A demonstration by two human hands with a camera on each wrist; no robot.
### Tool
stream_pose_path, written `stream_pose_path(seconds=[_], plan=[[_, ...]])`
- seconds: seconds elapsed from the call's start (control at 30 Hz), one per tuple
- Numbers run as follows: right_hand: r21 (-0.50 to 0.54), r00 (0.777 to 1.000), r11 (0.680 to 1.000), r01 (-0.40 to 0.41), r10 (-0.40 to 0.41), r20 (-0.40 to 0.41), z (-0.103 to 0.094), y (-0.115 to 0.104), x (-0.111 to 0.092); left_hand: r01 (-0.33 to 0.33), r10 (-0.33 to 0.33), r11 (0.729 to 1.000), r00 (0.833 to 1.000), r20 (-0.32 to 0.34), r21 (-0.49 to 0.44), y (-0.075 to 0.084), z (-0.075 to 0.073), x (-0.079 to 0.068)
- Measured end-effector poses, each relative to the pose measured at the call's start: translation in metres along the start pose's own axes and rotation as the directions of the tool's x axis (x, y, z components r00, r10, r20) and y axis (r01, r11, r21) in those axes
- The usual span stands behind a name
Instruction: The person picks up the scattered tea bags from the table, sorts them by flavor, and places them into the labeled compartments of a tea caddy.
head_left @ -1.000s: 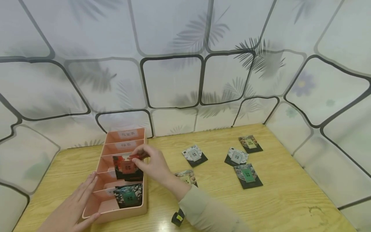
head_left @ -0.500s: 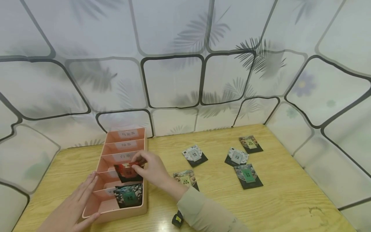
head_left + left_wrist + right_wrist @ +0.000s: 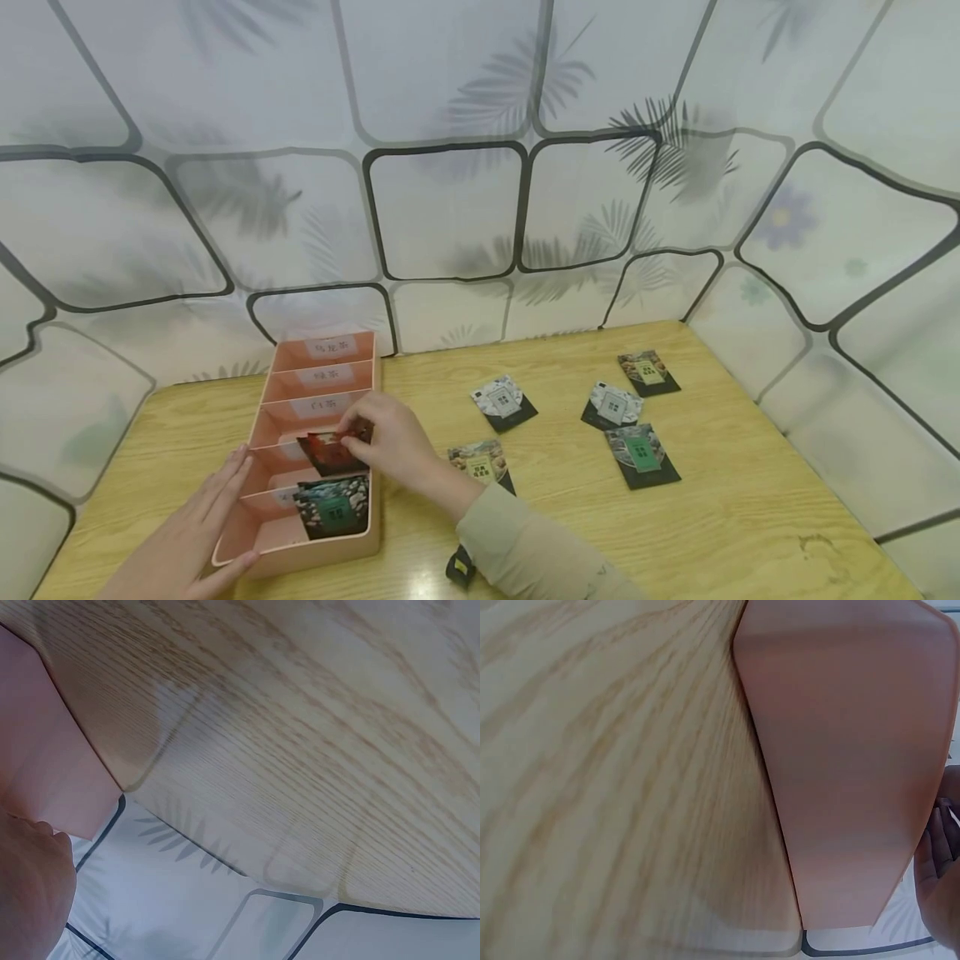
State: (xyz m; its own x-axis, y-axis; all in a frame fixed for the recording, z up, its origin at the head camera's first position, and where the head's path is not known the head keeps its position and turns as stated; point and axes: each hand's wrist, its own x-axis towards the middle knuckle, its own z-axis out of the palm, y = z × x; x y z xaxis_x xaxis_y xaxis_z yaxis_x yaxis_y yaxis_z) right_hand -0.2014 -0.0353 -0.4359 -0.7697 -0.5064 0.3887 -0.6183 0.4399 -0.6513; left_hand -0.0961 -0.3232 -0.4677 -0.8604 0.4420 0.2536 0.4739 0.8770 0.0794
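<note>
A pink divided box (image 3: 315,552) with labelled compartments stands at the left of the table. My right hand (image 3: 393,442) pinches the top edge of a red and black tea sachet (image 3: 326,454), which sits tilted, low in the second compartment from the front. A dark sachet with a green label (image 3: 333,507) leans in the front compartment. My left hand (image 3: 183,533) rests along the box's left rim with fingers extended. The right wrist view shows the box's outer side wall (image 3: 847,772); the fingertips and sachet are hidden there.
Right of the box lie several loose sachets: a yellow-labelled one (image 3: 482,467) partly behind the right forearm, white ones (image 3: 504,402), a green-labelled one (image 3: 641,454) and another yellow-labelled one (image 3: 648,372). A small black piece (image 3: 460,567) lies near the sleeve. Patterned fabric walls (image 3: 450,208) enclose the table.
My right hand has lowered the red sachet deeper into the second compartment, and the sachet tilts back more. The left hand and the box have stayed put.
</note>
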Motion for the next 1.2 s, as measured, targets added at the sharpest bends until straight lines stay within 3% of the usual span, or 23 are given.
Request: stream_pose_path(seconds=[0.3, 0.67, 1.0, 1.2], plan=[[-0.062, 0.999, 0.997, 0.04, -0.038, 0.03, 0.002, 0.003, 0.0, 0.015, -0.015, 1.0, 1.0, 0.006, 0.002, 0.001, -0.001, 0.0], [-0.007, 1.0, 1.0, 0.004, -0.004, 0.019, 0.0, 0.001, 0.001, -0.009, 0.009, 1.0, 1.0, -0.012, 0.01, 0.0, -0.001, 0.0], [0.127, 0.998, 0.992, -0.024, 0.03, -0.047, -0.023, 0.004, 0.006, 0.028, -0.028, 1.0, 0.999, 0.019, 0.005, 0.001, -0.002, 0.0], [0.121, 0.993, 0.992, -0.038, 0.05, -0.104, -0.039, 0.012, 0.008, 0.036, -0.035, 0.999, 0.999, 0.033, -0.009, 0.002, -0.002, 0.0]])
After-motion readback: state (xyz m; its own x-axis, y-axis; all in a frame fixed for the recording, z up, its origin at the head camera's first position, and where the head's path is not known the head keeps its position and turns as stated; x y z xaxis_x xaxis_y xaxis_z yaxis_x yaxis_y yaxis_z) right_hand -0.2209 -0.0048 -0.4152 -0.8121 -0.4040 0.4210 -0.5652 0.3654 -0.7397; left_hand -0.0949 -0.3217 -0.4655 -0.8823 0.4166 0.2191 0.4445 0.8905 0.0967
